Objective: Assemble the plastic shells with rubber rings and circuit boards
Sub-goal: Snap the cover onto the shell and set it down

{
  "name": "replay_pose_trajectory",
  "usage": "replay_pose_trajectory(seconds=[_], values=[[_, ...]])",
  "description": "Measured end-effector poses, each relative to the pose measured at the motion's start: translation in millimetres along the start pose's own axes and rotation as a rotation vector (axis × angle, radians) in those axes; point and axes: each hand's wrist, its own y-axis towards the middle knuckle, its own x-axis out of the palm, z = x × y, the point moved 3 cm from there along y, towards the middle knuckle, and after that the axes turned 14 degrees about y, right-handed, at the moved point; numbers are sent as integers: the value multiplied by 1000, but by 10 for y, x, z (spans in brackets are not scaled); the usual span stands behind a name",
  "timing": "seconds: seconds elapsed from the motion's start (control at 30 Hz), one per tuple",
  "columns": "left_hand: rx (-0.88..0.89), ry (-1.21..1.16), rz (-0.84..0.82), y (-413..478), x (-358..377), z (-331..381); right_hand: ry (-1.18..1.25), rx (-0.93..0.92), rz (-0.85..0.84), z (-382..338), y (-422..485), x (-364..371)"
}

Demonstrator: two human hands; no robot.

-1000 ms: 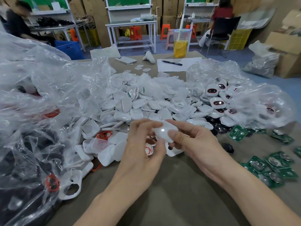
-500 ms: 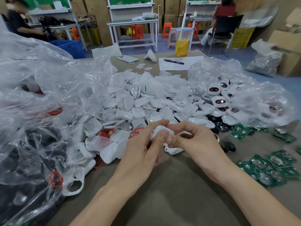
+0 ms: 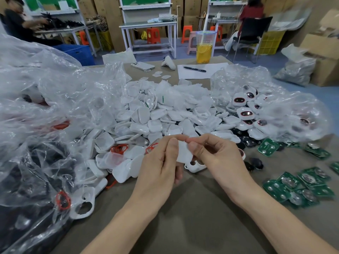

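Left hand [image 3: 157, 165] and right hand [image 3: 220, 158] pinch one smooth, rounded white plastic shell [image 3: 183, 152].

I saw a white shell [image 3: 184, 154] held before the shell heap [image 3: 157, 118]. Green circuit boards [image 3: 297, 189] lay right, red rubber rings [image 3: 119, 149] left.

1 view only, from a wide-angle camera worn on the person's head, facing forward and tilted down at the surface [image 3: 192, 202]. It sits close: the 2 forearms enter from the lower edge, and the left hand [image 3: 157, 165] and right hand [image 3: 220, 158] meet at frame centre. The upper frame reaches stacked cartons [image 3: 190, 8] across the room.
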Motion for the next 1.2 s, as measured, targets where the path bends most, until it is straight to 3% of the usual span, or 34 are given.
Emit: replay_pose_trajectory(seconds=[0.23, 0.5, 0.7, 1.0, 1.07, 1.2], values=[[-29, -152, -45, 7, 45, 5, 68, 15, -54, 25, 14, 11], [-55, -106, -40, 50, 47, -46, -144, -28, -30, 51, 10, 31], [3, -41, -24, -7, 85, -65, -121, -30, -37, 32, 43, 3], [-79, -71, -78, -7, 72, -75, -48, -119, -90, -62, 61, -72], [-83, 19, -40, 59, 45, -10, -76, -210, -1, -137, 66, -144], [-20, 152, -94, 461, 228, 245, -53, -362, 333, -240, 89, -377]])
